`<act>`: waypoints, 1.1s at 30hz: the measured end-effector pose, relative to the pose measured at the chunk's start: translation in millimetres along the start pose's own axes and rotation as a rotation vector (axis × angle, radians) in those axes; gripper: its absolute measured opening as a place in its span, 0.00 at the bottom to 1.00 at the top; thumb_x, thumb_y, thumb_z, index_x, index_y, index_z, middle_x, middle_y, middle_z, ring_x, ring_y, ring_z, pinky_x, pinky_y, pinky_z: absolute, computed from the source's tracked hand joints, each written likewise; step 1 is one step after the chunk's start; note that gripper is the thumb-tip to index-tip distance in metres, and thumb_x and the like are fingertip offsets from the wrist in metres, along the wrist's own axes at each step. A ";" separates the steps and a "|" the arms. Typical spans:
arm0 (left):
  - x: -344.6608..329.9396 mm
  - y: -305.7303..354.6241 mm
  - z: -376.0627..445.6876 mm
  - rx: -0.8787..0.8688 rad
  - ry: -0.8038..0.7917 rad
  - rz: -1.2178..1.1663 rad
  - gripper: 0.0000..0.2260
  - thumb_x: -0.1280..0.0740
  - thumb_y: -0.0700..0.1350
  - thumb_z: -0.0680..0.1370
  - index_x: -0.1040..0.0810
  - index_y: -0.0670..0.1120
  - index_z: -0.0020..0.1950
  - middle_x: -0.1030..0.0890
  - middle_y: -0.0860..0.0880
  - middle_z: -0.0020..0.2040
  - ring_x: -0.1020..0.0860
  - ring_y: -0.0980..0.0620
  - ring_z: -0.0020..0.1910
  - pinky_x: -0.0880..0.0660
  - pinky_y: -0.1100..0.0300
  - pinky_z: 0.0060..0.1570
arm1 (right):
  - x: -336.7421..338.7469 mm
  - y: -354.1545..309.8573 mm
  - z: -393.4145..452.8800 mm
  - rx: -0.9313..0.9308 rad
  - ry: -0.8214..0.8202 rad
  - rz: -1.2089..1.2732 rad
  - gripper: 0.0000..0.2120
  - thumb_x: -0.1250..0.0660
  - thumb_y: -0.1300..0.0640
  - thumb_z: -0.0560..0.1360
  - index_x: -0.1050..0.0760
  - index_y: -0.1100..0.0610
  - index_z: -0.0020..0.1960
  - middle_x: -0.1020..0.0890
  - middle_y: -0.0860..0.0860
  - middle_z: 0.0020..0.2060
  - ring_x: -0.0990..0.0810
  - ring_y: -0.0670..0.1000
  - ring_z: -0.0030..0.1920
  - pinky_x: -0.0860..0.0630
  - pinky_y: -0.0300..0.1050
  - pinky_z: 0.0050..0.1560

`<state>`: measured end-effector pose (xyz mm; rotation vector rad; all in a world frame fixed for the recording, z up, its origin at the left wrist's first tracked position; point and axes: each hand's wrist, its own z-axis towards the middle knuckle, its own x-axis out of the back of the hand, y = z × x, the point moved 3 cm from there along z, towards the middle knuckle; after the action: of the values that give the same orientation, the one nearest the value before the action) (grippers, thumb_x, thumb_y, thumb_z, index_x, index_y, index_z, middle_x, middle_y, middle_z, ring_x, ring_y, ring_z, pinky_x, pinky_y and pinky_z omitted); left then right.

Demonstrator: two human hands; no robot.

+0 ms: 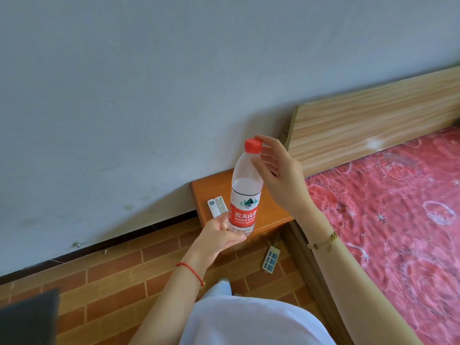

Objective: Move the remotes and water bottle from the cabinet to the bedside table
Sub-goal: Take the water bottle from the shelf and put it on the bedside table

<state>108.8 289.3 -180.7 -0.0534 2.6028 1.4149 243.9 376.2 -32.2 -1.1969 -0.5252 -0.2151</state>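
Clear plastic water bottle with red cap and red label, roughly upright, held in the air above the front edge of the orange wooden bedside desk. Left hand at 7 o'clock of the bottle, grip curled round its base. Right hand at 3 o'clock, grip wide, fingers relaxed, one fingertip touching the cap. Two white remotes lying side by side on the desk, at 9 o'clock of the bottle. Pale power strip on the brick-pattern floor. Bed with red patterned cover at 3 o'clock of the desk.
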 end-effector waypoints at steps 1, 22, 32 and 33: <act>2.2 3.8 7.4 0.001 0.002 0.010 0.26 0.26 0.42 0.72 0.28 0.53 0.69 0.21 0.50 0.64 0.23 0.46 0.65 0.26 0.47 0.66 | -0.3 3.1 6.9 0.000 0.002 -0.002 0.20 0.36 0.60 0.79 0.33 0.57 0.70 0.20 0.50 0.61 0.21 0.46 0.61 0.24 0.42 0.62; 10.3 54.2 116.0 0.099 0.002 0.062 0.25 0.28 0.40 0.76 0.30 0.52 0.71 0.23 0.50 0.65 0.25 0.49 0.65 0.23 0.57 0.59 | 5.6 70.6 102.5 -0.064 0.028 0.028 0.20 0.36 0.60 0.79 0.32 0.58 0.70 0.21 0.51 0.62 0.21 0.47 0.62 0.24 0.45 0.63; -36.5 48.3 170.3 0.208 0.166 -0.239 0.33 0.30 0.31 0.74 0.37 0.48 0.75 0.27 0.44 0.69 0.27 0.43 0.69 0.27 0.47 0.67 | 24.7 125.0 137.2 -0.063 -0.119 0.064 0.19 0.34 0.60 0.78 0.31 0.59 0.67 0.20 0.53 0.60 0.20 0.50 0.61 0.23 0.51 0.62; -39.0 47.3 175.7 0.214 0.193 -0.266 0.35 0.30 0.29 0.73 0.38 0.47 0.76 0.28 0.43 0.70 0.27 0.42 0.69 0.27 0.47 0.67 | 23.4 129.8 140.0 -0.063 -0.132 0.073 0.19 0.34 0.61 0.77 0.31 0.59 0.67 0.19 0.53 0.60 0.20 0.50 0.61 0.23 0.51 0.62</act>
<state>166.1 459.9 -228.1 -0.5095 2.7554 1.0842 281.4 555.4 -91.1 -1.2954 -0.5922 -0.0909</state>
